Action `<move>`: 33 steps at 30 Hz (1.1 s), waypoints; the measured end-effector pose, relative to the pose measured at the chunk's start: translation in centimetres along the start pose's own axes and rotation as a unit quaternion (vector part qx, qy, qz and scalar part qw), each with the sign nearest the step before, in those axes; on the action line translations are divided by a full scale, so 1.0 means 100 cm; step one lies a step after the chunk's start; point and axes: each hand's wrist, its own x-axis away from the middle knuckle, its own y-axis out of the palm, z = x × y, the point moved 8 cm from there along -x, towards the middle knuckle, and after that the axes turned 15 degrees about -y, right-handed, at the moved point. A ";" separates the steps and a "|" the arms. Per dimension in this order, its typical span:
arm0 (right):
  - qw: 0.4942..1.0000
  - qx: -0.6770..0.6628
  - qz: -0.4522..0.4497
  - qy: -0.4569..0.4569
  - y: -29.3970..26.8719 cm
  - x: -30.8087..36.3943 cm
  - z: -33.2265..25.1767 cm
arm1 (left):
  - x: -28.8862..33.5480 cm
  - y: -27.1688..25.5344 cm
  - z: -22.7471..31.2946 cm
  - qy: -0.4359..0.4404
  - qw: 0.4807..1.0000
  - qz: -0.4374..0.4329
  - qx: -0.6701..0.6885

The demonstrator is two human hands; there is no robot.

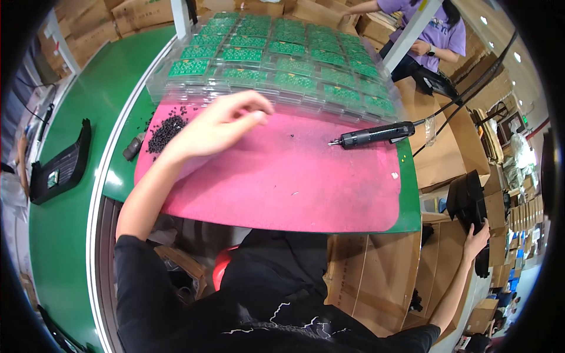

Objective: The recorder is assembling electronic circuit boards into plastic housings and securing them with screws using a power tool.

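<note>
Over the upper left of the pink mat (276, 188) hovers my left hand (232, 123), its fingers loosely curled and the thumb apart, with nothing visible in it. Beside its wrist lies a pile of small black screws (168, 132). Far out to the right, my right hand (478, 240) grips a black plastic housing (467, 200) by its lower part, above the cardboard boxes. An electric screwdriver (376, 135) rests at the mat's right side, its bit pointing left. Clear trays of green circuit boards (244, 54) stand behind the mat.
A green conveyor (70, 135) runs along the left, bearing another black housing (62, 165) with a small board in it. Open cardboard boxes (376, 276) stand below and right of the table. A person in a purple shirt (438, 29) works at the back right. The screwdriver's cable (465, 97) rises rightward.
</note>
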 end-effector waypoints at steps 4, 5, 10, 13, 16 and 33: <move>0.984 0.116 -0.134 -0.027 0.023 0.002 0.026 | -0.027 0.033 0.003 0.111 0.983 -0.039 -0.138; 0.981 0.118 -0.151 -0.042 0.026 0.000 0.027 | -0.029 0.034 0.000 0.138 0.975 -0.028 -0.174; 0.985 0.133 -0.098 -0.052 -0.009 -0.042 -0.003 | -0.018 0.012 -0.030 0.161 0.967 0.028 -0.195; 0.986 0.113 0.044 -0.112 -0.037 -0.059 -0.005 | -0.014 0.010 -0.021 0.154 0.970 0.046 -0.180; 0.980 -0.046 0.052 -0.189 -0.079 -0.108 -0.098 | -0.008 0.014 -0.018 0.161 0.967 0.056 -0.189; 0.722 -0.461 -0.070 -0.511 -0.282 -0.156 -0.513 | -0.004 0.040 -0.023 0.038 0.975 -0.163 -0.146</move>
